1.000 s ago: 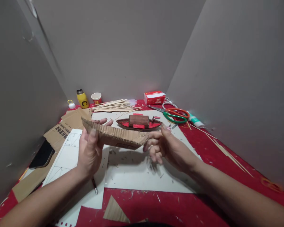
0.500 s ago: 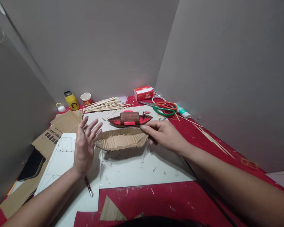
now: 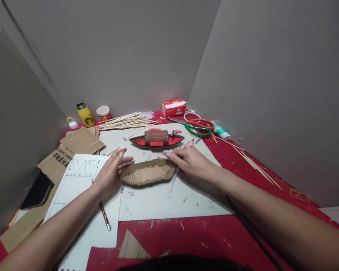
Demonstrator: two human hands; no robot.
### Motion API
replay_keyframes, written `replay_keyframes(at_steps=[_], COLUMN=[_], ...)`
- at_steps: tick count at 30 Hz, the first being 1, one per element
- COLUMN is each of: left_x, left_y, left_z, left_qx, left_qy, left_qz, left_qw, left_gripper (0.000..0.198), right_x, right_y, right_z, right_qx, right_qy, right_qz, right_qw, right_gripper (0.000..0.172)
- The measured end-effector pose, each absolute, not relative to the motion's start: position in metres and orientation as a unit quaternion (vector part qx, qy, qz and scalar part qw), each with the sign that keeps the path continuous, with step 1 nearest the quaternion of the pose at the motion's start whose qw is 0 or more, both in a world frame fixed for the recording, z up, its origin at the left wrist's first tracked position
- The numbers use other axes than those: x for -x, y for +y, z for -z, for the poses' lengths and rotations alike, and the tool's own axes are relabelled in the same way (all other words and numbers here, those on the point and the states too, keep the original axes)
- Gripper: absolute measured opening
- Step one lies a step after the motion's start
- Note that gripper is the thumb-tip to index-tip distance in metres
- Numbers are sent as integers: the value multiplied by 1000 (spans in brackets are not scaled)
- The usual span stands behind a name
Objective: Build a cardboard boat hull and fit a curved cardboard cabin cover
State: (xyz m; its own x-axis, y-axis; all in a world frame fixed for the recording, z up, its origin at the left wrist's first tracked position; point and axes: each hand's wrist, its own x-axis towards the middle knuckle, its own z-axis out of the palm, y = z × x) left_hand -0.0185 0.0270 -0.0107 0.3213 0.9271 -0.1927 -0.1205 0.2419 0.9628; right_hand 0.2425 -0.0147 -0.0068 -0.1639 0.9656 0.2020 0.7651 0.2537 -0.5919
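The cardboard boat hull (image 3: pixel 148 174) is in the middle of the desk (image 3: pixel 197 241), over the white sheet (image 3: pixel 161 207), open side up and nearer to the person than the model boat (image 3: pixel 156 139) with the brown canopy. Whether its bottom rests fully on the sheet, I cannot tell. The right hand (image 3: pixel 193 162) pinches the hull at its right end, with the thumb on the far rim; its other fingers are mostly hidden. The left hand (image 3: pixel 110 170) is loosely spread at the left end and does not grasp; its fingertips are just beside the rim, and a light touch cannot be excluded.

I judge that the hull is very light, because it is thin corrugated cardboard with nothing inside. It should be rather stiff along the floor, but the walls may bend inward if they are squeezed. The surface looks dry and rough, so slipping seems unlikely. The weak places are probably the rim, where the raw cut edge shows, and the joints of wall and floor. It would be best to hold it at the two pointed ends, or to support it from below, with only gentle pressure.
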Motion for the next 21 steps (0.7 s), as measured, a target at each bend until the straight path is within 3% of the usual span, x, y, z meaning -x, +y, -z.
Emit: replay_keyframes(at_steps=[5,9,11,17,21], left_x=[23,24,23,16,17], left_y=[30,27,20,-12,-26], left_z=[12,6,1,-15,-20], left_qx=[-484,-530,-557,-627,-639], left_qy=[432,422,416,388,336], left_qz=[-434,-555,-586,-577,-575], left_qw=[625,483,416,351,385], left_gripper=[49,41,35,18,18], right_x=[-248,-245,-241,-231,-227], right_y=[-16,-22,-28,-51,-65], right_z=[0,-9,-14,-29,-44], right_qx=[616,562,533,477,433], right_qy=[-704,-661,-655,-712,-746], right_qz=[-106,-76,-78,-22,45], right_qw=[337,492,530,515,504], right_gripper=[30,11,9,14,17])
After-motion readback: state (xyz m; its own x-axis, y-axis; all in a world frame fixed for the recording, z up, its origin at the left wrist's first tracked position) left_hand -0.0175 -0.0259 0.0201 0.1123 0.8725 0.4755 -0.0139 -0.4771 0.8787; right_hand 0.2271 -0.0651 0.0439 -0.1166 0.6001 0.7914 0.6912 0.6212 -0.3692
